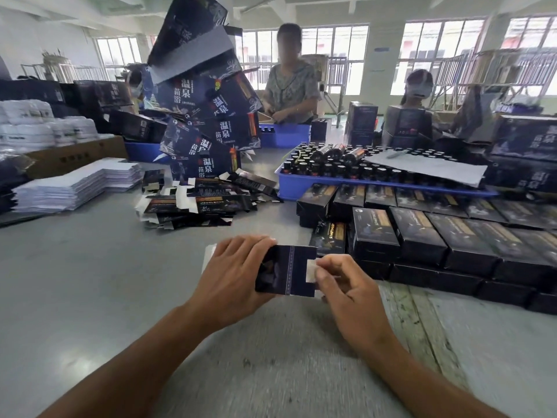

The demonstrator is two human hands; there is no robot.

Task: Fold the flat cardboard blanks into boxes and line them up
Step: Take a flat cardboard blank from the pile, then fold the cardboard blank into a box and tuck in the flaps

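Observation:
I hold a small dark cardboard box blank [286, 270] just above the grey table, near its middle. My left hand [232, 279] grips its left end, fingers curled over the top edge. My right hand [340, 285] pinches the white end flap [312, 270] on its right side. A loose pile of flat dark blanks [196, 203] lies farther back on the table. Folded dark boxes [422, 233] stand in rows at the right, stacked in layers.
A blue tray [331, 184] of dark bottles stands behind the folded boxes, a grey sheet over part of it. A stack of white flat sheets [75, 185] lies at the left. A tall leaning pile of large dark cartons [208, 116] rises behind the blanks. Two people work across the table.

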